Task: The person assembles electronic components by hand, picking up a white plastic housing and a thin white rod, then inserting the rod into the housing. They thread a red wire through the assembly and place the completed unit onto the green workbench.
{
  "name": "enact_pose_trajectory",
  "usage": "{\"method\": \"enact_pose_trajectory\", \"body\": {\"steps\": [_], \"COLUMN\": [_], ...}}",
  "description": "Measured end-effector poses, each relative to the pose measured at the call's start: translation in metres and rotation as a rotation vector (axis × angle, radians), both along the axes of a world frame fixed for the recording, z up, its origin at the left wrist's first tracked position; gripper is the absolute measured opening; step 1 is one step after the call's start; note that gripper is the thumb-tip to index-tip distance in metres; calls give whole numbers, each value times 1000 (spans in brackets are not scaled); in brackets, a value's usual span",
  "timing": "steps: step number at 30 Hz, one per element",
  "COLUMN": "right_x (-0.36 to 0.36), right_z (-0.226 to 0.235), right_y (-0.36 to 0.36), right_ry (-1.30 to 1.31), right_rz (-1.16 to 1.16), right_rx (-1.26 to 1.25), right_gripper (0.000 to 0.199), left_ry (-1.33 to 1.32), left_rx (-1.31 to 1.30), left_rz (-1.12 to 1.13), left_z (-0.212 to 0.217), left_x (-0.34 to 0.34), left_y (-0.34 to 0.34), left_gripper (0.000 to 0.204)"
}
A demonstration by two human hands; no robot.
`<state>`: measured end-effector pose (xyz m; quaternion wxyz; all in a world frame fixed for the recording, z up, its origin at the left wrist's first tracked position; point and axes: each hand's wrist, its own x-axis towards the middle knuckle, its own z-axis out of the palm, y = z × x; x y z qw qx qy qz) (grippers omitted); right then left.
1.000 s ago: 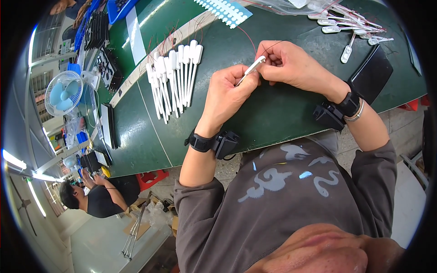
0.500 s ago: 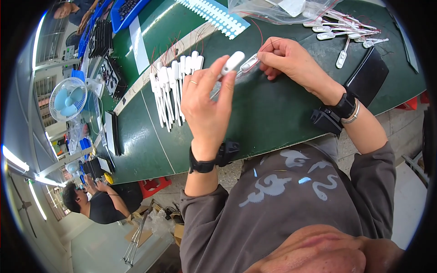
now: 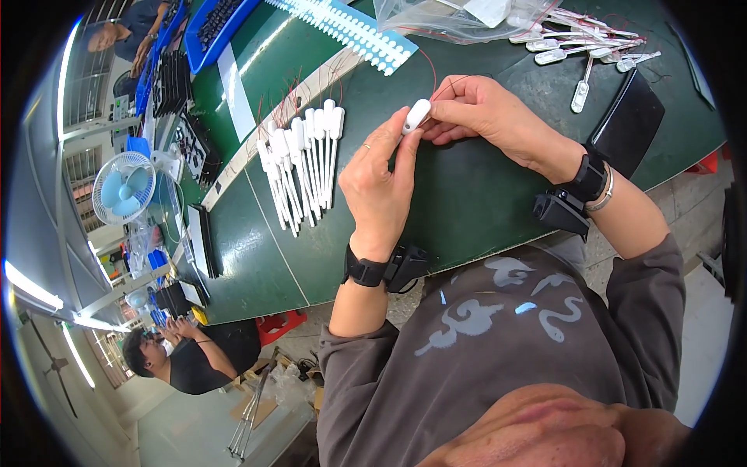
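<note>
My left hand point(image 3: 380, 175) pinches a small white rounded plastic cover point(image 3: 420, 113) between thumb and fingers. Close against it, my right hand point(image 3: 486, 115) has its fingertips together where a thin red wire point(image 3: 433, 68) comes out. The white paddle-shaped piece on that wire is now mostly hidden behind the fingers and the cover. To the left of my hands lies a row of white paddle-headed sticks point(image 3: 299, 156) with red wires at their far ends. More white wired pieces point(image 3: 580, 95) lie loosely piled at the far right.
A clear plastic bag point(image 3: 467, 27) and a blue sheet of white stickers point(image 3: 366, 39) lie on the far side of the green table point(image 3: 467, 210). At the right is a black flat case point(image 3: 632, 124). A blue bin point(image 3: 222, 23) and a fan point(image 3: 124, 187) stand left; two people are there too.
My left hand has moved right, bringing the white cover up to my right fingertips. The paddle-shaped piece, visible before, is now largely covered. The whole view has shifted slightly.
</note>
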<state>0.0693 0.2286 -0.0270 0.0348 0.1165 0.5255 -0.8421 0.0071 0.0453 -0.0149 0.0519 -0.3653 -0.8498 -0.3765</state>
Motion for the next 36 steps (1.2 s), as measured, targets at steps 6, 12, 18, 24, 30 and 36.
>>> {"method": "enact_pose_trajectory", "body": {"steps": [6,12,18,24,30,36], "right_x": [-1,-2,-2,-1,-2,-1], "right_z": [-8,-4,-8,-9,-7,-5], "right_y": [4,4,5,5,5,4], "right_ry": [61,19,-7,-6,3,9], "right_rz": [28,50,92,116,123,129], "right_rx": [175,91,5,-47,-47,-46], "right_gripper": [23,20,20,21,21,21], "left_ry": [-181,-4,-17,-16,9,21], "left_rx": [-9,-85,-79,-57,-46,-51], "left_rz": [4,25,16,-2,-18,-26], "left_z": [6,5,4,2,1,1], "left_x": [3,3,-1,-2,-2,-3], "left_y": [-5,-5,-10,-12,-12,-12], "left_gripper": [24,25,25,26,25,25]}}
